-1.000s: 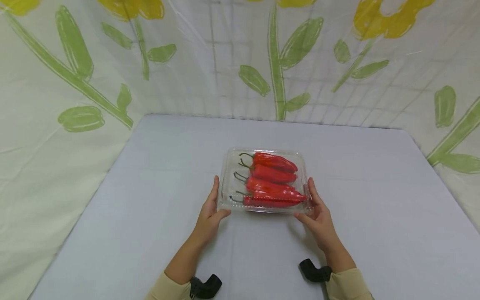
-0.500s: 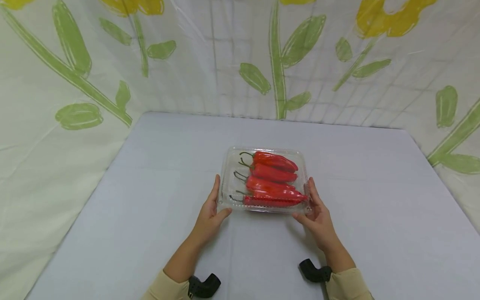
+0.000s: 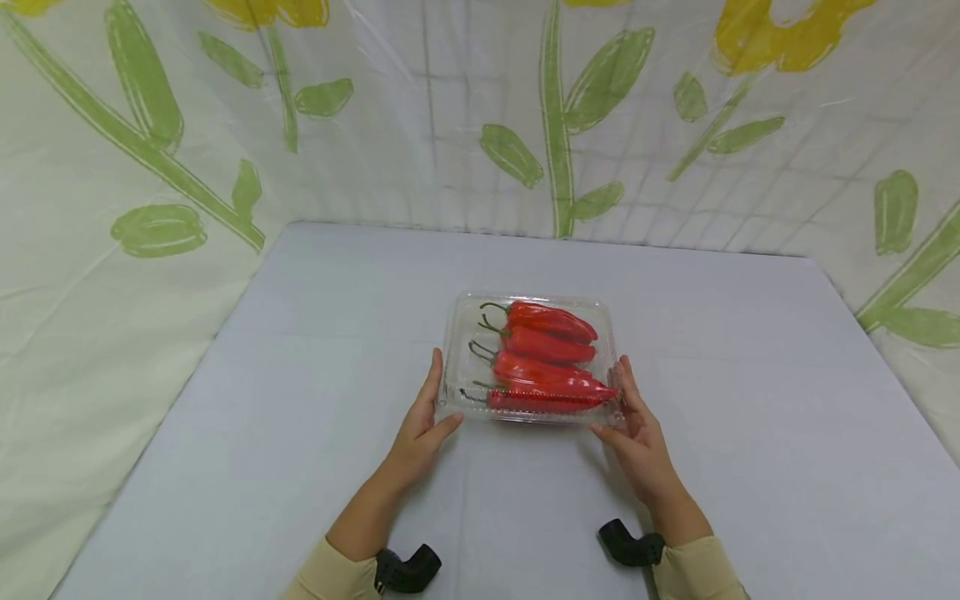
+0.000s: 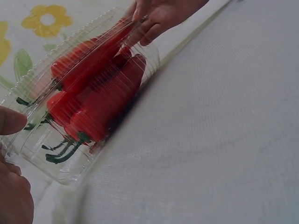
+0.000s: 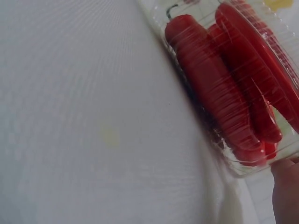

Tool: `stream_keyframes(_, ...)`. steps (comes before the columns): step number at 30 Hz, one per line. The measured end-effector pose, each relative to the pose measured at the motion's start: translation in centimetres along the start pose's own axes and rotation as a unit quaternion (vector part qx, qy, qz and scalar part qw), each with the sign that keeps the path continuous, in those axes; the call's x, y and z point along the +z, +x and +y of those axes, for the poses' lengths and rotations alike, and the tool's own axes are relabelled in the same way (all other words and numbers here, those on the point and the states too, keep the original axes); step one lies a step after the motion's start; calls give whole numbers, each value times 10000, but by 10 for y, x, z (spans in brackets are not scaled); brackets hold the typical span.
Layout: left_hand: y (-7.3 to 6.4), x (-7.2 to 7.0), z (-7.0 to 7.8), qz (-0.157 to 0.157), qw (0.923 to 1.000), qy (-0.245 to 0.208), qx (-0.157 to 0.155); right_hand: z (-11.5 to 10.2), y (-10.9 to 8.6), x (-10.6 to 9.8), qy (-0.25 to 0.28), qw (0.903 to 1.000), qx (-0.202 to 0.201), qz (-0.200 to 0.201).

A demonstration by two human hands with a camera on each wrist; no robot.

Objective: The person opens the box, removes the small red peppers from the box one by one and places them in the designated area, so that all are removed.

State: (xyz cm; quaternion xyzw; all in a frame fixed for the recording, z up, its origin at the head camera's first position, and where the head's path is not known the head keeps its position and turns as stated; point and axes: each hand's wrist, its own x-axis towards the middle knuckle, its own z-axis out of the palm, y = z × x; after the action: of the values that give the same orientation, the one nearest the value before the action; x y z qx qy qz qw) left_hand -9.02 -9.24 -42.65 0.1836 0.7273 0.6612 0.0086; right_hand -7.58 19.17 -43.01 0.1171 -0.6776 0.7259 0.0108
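A clear plastic clamshell box (image 3: 456, 367) sits at the middle of the table, between both hands. Several long red peppers (image 3: 551, 343) with green stems lie inside it, stems pointing left. My left hand (image 3: 417, 435) holds the box's left side, fingers along the wall and thumb at the near corner. On the opposite side, my right hand (image 3: 645, 446) grips the near right corner in the same manner. The left wrist view shows the left thumb (image 4: 11, 121) against the plastic. Whether the box touches the cloth or is slightly raised, I cannot tell.
A white cloth (image 3: 337, 292) covers the table. Behind it hangs a pale sheet (image 3: 420, 167) printed with yellow flowers and green leaves. Black curved devices (image 3: 408, 570) are worn at both wrists, near the beige sleeves (image 3: 697, 571).
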Motion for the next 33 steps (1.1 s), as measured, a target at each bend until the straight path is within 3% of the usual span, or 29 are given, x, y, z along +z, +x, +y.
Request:
stream_keyframes(6, 0, 1, -2, 123, 9974, 691, 131, 2, -1, -2, -502, 9983, -294, -73)
stream_keyframes(13, -1, 1, -5, 248, 9911, 1275, 294, 2, -5, 0, -1177, 9918, -473, 172)
stream_keyframes(23, -2, 4, -2, 274, 9887, 1458, 198, 4, -7, -2, -1200, 9873, -992, 327)
stream_keyframes(33, -3, 3, -3, 248, 9871, 1571, 168, 3, -8, 0, -1706, 9790, -1012, 463)
